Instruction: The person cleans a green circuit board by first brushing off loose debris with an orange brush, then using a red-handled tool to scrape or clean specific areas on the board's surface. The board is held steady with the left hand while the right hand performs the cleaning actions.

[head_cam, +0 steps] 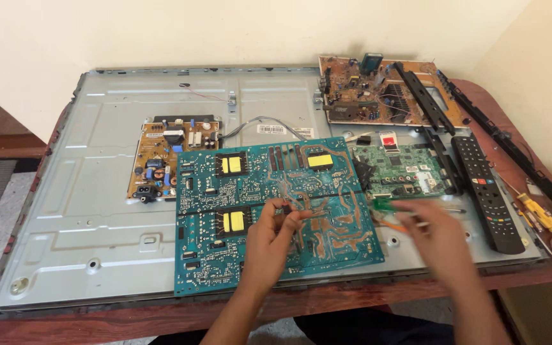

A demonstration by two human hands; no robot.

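Nearest me, the left hand (275, 231) rests on the big teal circuit board (269, 211), its fingers (283, 211) pinched shut on a small dark part. The right hand (439, 239) is blurred just right of that board, fingers curled around a green-handled screwdriver (388, 206). The board lies on a grey metal TV back panel (97, 191) on the table (327, 300). Right of the board sits a green board (404, 169), then a black remote (487, 191); beyond it, a brown board (378, 89).
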